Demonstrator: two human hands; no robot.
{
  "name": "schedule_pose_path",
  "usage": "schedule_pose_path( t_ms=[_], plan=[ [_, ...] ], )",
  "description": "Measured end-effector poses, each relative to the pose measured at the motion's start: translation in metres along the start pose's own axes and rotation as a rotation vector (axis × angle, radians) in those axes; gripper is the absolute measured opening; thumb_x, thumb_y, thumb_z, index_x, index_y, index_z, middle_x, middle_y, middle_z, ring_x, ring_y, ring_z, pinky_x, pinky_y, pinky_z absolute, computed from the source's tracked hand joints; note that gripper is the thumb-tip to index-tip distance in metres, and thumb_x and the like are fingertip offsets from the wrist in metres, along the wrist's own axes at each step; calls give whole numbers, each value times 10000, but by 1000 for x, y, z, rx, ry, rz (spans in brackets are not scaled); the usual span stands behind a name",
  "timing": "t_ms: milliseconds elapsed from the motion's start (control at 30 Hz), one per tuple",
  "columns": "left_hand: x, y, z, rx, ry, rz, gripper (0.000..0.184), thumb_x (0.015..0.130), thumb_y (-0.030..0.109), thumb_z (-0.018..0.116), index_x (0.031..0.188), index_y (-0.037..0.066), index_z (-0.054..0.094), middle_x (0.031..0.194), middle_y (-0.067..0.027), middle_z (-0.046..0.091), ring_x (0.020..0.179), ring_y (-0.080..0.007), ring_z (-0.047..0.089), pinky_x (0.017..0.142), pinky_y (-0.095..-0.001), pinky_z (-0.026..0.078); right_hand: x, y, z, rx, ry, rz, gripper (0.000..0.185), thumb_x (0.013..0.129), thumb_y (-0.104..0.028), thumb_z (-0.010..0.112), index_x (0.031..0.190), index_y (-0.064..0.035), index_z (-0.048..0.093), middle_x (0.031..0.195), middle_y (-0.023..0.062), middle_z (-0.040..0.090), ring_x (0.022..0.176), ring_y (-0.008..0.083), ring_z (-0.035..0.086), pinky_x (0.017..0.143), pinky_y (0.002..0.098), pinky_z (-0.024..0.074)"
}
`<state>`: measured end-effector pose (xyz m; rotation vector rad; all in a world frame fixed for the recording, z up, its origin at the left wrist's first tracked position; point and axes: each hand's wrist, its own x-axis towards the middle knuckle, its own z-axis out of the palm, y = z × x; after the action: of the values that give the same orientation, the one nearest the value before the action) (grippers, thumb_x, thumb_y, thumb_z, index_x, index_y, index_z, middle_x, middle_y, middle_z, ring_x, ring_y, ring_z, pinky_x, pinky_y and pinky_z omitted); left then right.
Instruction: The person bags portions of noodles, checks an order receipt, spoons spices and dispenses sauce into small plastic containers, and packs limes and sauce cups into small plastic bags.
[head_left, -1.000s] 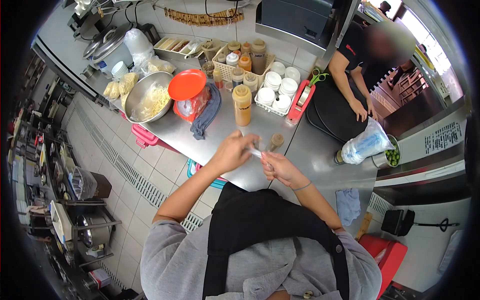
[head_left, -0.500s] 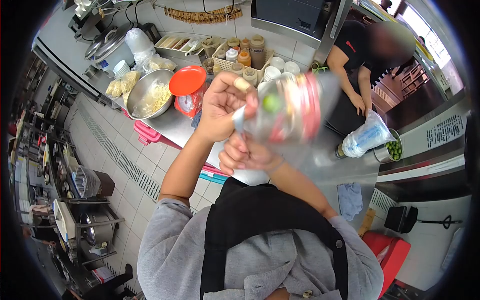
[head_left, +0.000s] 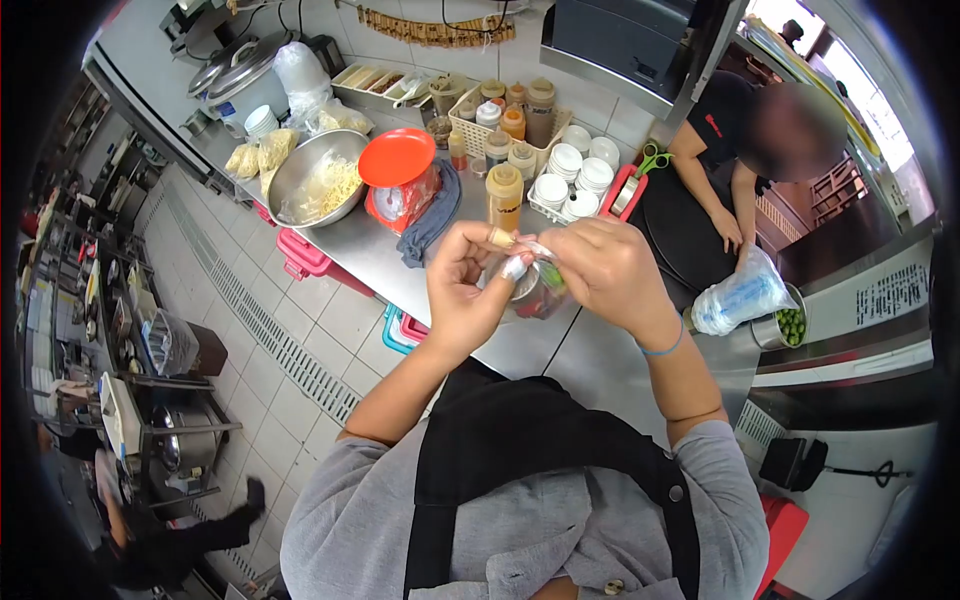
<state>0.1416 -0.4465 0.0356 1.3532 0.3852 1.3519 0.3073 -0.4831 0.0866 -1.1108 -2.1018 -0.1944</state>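
My left hand [head_left: 462,290] and my right hand [head_left: 612,268] meet in front of my chest. Both pinch the gathered neck of a small clear plastic bag [head_left: 540,300]. Through its film I can see something green and something dark red; my right fingers partly cover it. A tan bandage wraps a left finger, and something whitish shows at the left thumb tip. Just beyond the hands stands a squeeze bottle [head_left: 505,195] of tan sauce.
On the steel counter are a red kitchen scale [head_left: 397,160], a metal bowl [head_left: 322,180] of shredded food, a basket of sauce bottles [head_left: 515,115], white-lidded cups [head_left: 565,160] and a red tape dispenser [head_left: 625,195]. At right, a co-worker's hand [head_left: 728,232] is beside a bagged stack [head_left: 738,295] and limes [head_left: 790,325].
The plastic bag, blurred and swung out to the right before, now hangs below my fingers. My right hand has risen from under the left to its right side. My left hand is lower.
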Motion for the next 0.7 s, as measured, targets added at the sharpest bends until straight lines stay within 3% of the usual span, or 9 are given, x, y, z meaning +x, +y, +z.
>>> schedule_pose_path(
  t_ms=[67, 133, 167, 233, 267, 367, 500, 600, 700],
  plan=[
    [-5, -11, 3, 7, 58, -16, 236, 795, -84, 611, 986, -7, 495, 941, -109, 640, 920, -150, 625, 862, -279, 486, -7, -1, 6, 10, -16, 35, 100, 734, -54, 617, 820, -49, 567, 670, 102, 569, 646, 266, 591, 575, 366, 470],
    [-7, -21, 0, 16, 117, -26, 247, 793, -86, 616, 994, -6, 499, 916, -108, 643, 882, -143, 632, 823, -266, 505, -11, 0, 12, 172, -140, 288, 42, 832, -87, 573, 829, -46, 566, 628, 64, 565, 582, 209, 607, 513, 327, 467],
    [-7, -26, -2, 46, 132, -38, 254, 791, -83, 619, 1008, -12, 507, 922, -113, 647, 887, -144, 632, 827, -263, 501, -9, 0, 11, 177, -149, 281, 42, 832, -87, 573, 829, -46, 566, 628, 64, 565, 582, 209, 607, 513, 327, 467],
    [-11, -29, -1, 127, 132, -47, 256, 786, -90, 597, 1028, -28, 540, 952, -130, 659, 910, -155, 635, 832, -263, 495, -5, 1, 10, 720, -340, 827, 154, 920, -167, 503, 853, -39, 558, 596, 16, 529, 523, 157, 606, 448, 277, 459],
    [-12, -32, -2, 128, 142, -47, 256, 786, -90, 597, 1028, -28, 540, 952, -130, 659, 910, -155, 635, 832, -263, 495, -7, 10, 14, 722, -350, 823, 154, 920, -167, 503, 853, -39, 558, 596, 16, 529, 523, 157, 606, 448, 277, 459],
    [-16, -48, -7, 383, 117, -12, 334, 743, -98, 564, 1070, -31, 578, 995, -137, 675, 943, -191, 651, 843, -289, 489, -10, 28, 29, 1125, -420, 1101, 246, 952, -247, 458, 909, -18, 537, 590, -12, 489, 517, 150, 615, 445, 247, 496],
    [-20, -67, -17, 530, 130, 22, 339, 742, -91, 572, 1073, -16, 583, 1002, -134, 674, 945, -217, 657, 824, -296, 495, -30, 36, 67, 1405, -244, 1208, 238, 951, -273, 469, 871, -56, 527, 601, -14, 497, 546, 151, 620, 473, 244, 501],
    [-18, -70, -22, 469, 122, -58, 341, 743, -88, 569, 1072, 0, 580, 971, -121, 680, 931, -238, 657, 816, -303, 484, -47, 37, 93, 1445, -123, 1150, 253, 951, -288, 475, 847, -62, 526, 605, -14, 502, 537, 140, 605, 476, 237, 492],
    [-17, -83, -33, 616, 0, -27, 351, 753, -90, 560, 1088, 13, 543, 911, -87, 673, 898, -212, 639, 804, -296, 463, -56, 26, 109, 1307, 19, 1167, 256, 948, -274, 491, 823, -54, 530, 617, -6, 523, 513, 120, 584, 457, 232, 476]
  ],
)
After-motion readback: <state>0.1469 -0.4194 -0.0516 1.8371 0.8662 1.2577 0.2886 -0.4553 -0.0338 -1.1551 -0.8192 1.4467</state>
